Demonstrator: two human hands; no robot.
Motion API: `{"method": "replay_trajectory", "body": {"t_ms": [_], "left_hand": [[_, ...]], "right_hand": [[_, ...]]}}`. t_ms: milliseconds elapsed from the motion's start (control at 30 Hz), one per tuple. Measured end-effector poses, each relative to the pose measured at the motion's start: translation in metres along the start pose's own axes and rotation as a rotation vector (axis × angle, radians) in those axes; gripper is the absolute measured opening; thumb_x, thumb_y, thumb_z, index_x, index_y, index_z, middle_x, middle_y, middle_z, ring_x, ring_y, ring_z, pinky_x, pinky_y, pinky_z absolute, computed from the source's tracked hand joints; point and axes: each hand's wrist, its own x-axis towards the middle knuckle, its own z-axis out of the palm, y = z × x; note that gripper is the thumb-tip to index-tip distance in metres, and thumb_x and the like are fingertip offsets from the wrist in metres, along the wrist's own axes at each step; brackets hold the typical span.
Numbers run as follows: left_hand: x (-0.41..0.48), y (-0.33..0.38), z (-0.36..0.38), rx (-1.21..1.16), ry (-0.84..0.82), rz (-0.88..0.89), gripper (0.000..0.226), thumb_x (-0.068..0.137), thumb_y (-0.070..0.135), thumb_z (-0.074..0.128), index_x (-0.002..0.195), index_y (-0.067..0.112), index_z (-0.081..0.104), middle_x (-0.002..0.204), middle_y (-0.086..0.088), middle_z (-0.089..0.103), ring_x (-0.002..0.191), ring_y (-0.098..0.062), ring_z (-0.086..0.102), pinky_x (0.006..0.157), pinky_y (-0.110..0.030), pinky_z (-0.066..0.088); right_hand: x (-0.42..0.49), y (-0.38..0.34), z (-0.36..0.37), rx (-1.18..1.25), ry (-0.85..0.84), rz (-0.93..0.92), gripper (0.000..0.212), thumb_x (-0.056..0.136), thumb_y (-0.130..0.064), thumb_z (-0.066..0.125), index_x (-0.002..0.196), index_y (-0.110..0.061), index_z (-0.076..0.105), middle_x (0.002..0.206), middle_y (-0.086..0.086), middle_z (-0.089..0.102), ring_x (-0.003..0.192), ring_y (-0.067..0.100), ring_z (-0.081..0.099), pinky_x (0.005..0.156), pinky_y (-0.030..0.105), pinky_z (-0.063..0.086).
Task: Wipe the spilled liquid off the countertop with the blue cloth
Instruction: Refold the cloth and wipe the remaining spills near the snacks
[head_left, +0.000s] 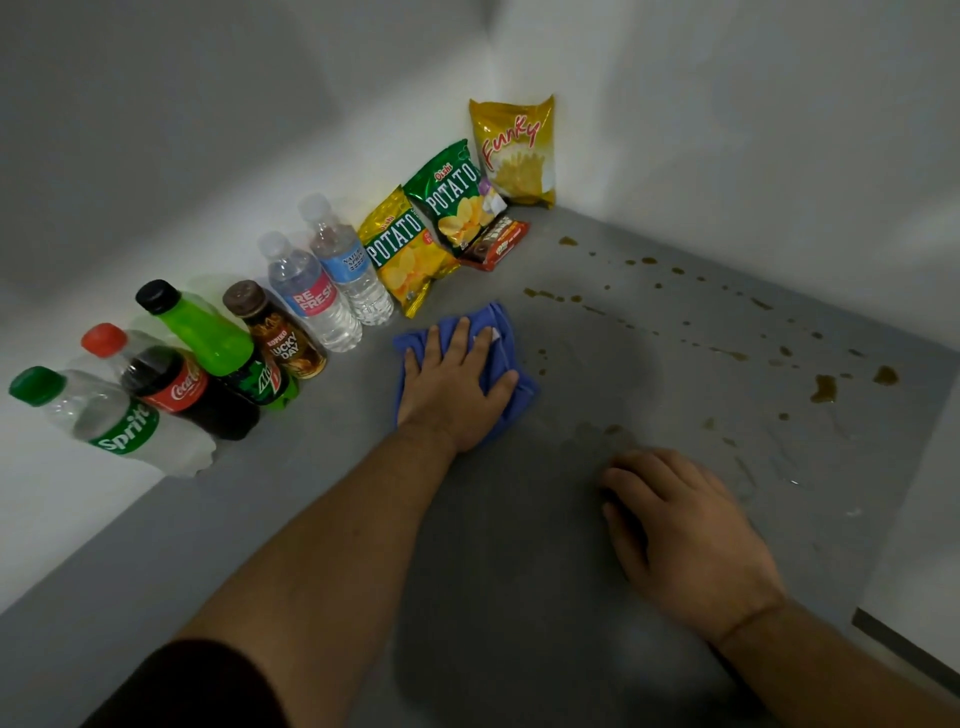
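Fingers (470, 338) of the left hand (452, 384) are spread flat on the cloth (506, 358), pressed to the bench (311, 519). Right hand (680, 530) rests loosely curled, empty. Spill (823, 387) lies right of the fingers; firm, overlapping strokes toward it are advised.

bare forearms, dark sleeve (208, 686) at left upper arm

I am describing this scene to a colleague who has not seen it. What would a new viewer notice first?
First, the left hand pressing flat on the blue cloth in the middle of the grey countertop. Next, the brown spilled drops scattered to the right of the cloth, not yet wiped. Then the row of bottles and snack bags along the left wall.
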Motion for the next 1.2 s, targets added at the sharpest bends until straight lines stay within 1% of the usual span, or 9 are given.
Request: {"method": "replay_trajectory", "body": {"t_ms": [333, 500, 633, 733, 833, 933, 1000, 1100, 1200], "left_hand": [[-0.055, 0.019, 0.011, 0.002, 0.013, 0.29, 0.076, 0.097, 0.075, 0.019, 0.163, 0.04, 0.006, 0.175, 0.008, 0.002, 0.161, -0.023, -0.006, 0.13, -0.055, 0.003], [-0.009, 0.015, 0.0, 0.002, -0.022, 0.173, 0.074, 0.097, 0.073, 0.026, 0.163, 0.042, 0.008, 0.175, 0.008, 0.002, 0.161, -0.028, -0.003, 0.127, -0.064, 0.004], [0.012, 0.037, 0.001, 0.044, -0.036, 0.092, 0.078, 0.093, 0.079, 0.021, 0.162, 0.044, 0.006, 0.175, 0.007, 0.002, 0.16, -0.037, -0.001, 0.123, -0.071, 0.001], [0.002, 0.056, 0.003, 0.06, -0.034, 0.13, 0.08, 0.092, 0.078, 0.017, 0.163, 0.041, 0.007, 0.175, 0.003, 0.003, 0.16, -0.039, 0.001, 0.123, -0.071, 0.003], [-0.024, 0.074, 0.009, 0.042, -0.005, 0.21, 0.076, 0.098, 0.071, 0.026, 0.164, 0.037, 0.009, 0.175, 0.002, 0.004, 0.16, -0.037, 0.002, 0.125, -0.068, 0.004], [-0.05, 0.087, 0.011, 0.023, -0.022, 0.294, 0.074, 0.101, 0.067, 0.031, 0.164, 0.036, 0.012, 0.175, 0.004, 0.005, 0.161, -0.031, -0.002, 0.127, -0.064, 0.003], [-0.061, 0.088, 0.005, -0.098, -0.052, 0.32, 0.069, 0.102, 0.063, 0.035, 0.163, 0.037, 0.017, 0.174, 0.008, 0.008, 0.161, -0.023, -0.002, 0.128, -0.06, 0.001], [-0.085, 0.07, -0.003, -0.36, 0.096, 0.23, 0.058, 0.103, 0.05, 0.044, 0.158, 0.029, 0.038, 0.168, 0.006, 0.032, 0.158, -0.018, 0.023, 0.129, -0.053, 0.016], [-0.111, 0.043, 0.001, -0.445, 0.359, 0.052, 0.05, 0.101, 0.039, 0.049, 0.142, 0.01, 0.057, 0.148, -0.009, 0.057, 0.138, -0.028, 0.052, 0.118, -0.049, 0.039]], "right_hand": [[0.002, -0.004, -0.007, -0.022, -0.029, 0.007, 0.029, 0.101, -0.032, 0.053, 0.119, -0.018, 0.071, 0.123, 0.003, 0.066, 0.111, 0.026, 0.06, 0.099, 0.039, 0.048], [0.002, -0.005, -0.007, -0.021, -0.024, 0.015, 0.03, 0.103, -0.031, 0.05, 0.119, -0.017, 0.071, 0.123, 0.005, 0.066, 0.111, 0.028, 0.06, 0.098, 0.041, 0.048], [0.002, -0.006, -0.006, -0.033, -0.004, 0.014, 0.029, 0.102, -0.029, 0.05, 0.118, -0.016, 0.071, 0.122, 0.004, 0.067, 0.11, 0.029, 0.06, 0.1, 0.04, 0.047], [0.003, -0.006, -0.006, -0.037, 0.012, 0.012, 0.028, 0.101, -0.027, 0.05, 0.116, -0.015, 0.071, 0.121, 0.005, 0.067, 0.108, 0.03, 0.061, 0.096, 0.042, 0.049], [0.002, -0.006, -0.007, -0.034, 0.02, 0.026, 0.027, 0.098, -0.024, 0.05, 0.113, -0.014, 0.071, 0.117, 0.005, 0.068, 0.106, 0.029, 0.061, 0.094, 0.042, 0.05], [0.004, -0.007, -0.012, 0.013, 0.051, 0.084, 0.029, 0.096, -0.024, 0.049, 0.114, -0.016, 0.07, 0.114, 0.003, 0.067, 0.102, 0.024, 0.058, 0.092, 0.037, 0.049], [0.004, -0.008, -0.014, 0.051, 0.068, 0.094, 0.029, 0.096, -0.024, 0.049, 0.114, -0.016, 0.07, 0.114, 0.003, 0.066, 0.102, 0.023, 0.057, 0.091, 0.035, 0.048], [0.003, -0.005, -0.016, 0.091, 0.109, 0.076, 0.026, 0.096, -0.019, 0.055, 0.115, -0.011, 0.07, 0.12, 0.008, 0.065, 0.108, 0.027, 0.06, 0.097, 0.04, 0.049], [0.018, -0.013, -0.016, 0.105, 0.164, 0.044, 0.023, 0.094, -0.017, 0.059, 0.113, -0.009, 0.071, 0.122, 0.01, 0.066, 0.113, 0.03, 0.061, 0.102, 0.043, 0.048]]}}
